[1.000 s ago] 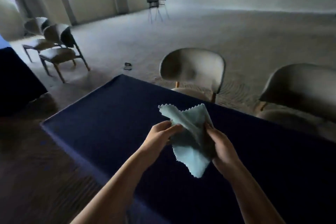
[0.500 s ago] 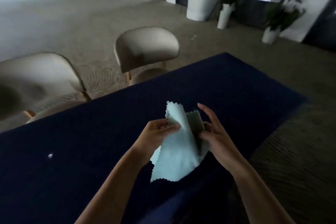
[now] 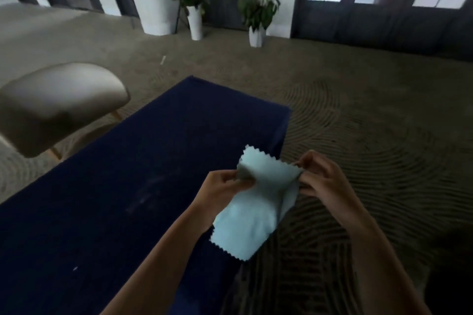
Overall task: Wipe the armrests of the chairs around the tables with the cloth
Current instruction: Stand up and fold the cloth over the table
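Note:
A pale blue cloth (image 3: 252,215) with zigzag edges hangs between both hands above the right end of a table covered in dark blue fabric (image 3: 122,186). My left hand (image 3: 222,186) pinches the cloth's upper left part. My right hand (image 3: 320,176) pinches its upper right corner, so the top edge is stretched and the rest droops. One beige chair (image 3: 58,105) with a curved back stands at the far left side of the table; no armrest shows on it.
Patterned brown carpet (image 3: 371,135) spreads to the right and beyond the table. Two potted plants in white vases (image 3: 195,22) (image 3: 257,33) stand by a white column (image 3: 153,7) and dark glazed doors at the back.
The view has swung right, from the chairs behind the table to its right end. My hands have pulled the cloth's top edge apart, and my right hand has closed on a corner.

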The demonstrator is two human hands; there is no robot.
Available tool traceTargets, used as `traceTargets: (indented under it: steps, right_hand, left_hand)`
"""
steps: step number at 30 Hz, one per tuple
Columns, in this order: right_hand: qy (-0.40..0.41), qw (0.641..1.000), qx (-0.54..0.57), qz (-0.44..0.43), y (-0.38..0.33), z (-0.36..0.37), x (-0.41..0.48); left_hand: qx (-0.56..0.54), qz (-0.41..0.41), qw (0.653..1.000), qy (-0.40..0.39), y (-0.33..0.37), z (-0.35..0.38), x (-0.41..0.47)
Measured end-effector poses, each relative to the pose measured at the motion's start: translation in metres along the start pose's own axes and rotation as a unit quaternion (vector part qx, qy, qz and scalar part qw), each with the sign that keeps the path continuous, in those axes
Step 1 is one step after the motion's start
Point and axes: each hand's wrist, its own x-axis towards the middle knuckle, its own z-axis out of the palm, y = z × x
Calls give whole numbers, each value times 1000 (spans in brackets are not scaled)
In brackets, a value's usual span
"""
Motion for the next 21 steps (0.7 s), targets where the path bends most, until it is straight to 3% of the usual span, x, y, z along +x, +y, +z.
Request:
traceTargets:
  steps: [9,15,21]
  right_hand:
    - [79,977,-178,-91,-19,-123,88]
    - [62,940,-297,-157,-40,-160,154]
    - [30,928,-327,-176,-53,-167,242]
  left_hand:
    - [-159,-13,983,-91,31,99,112]
    - [-88,21,992,-84,45,121,188]
    - [3,163,986,-20,60,98,280]
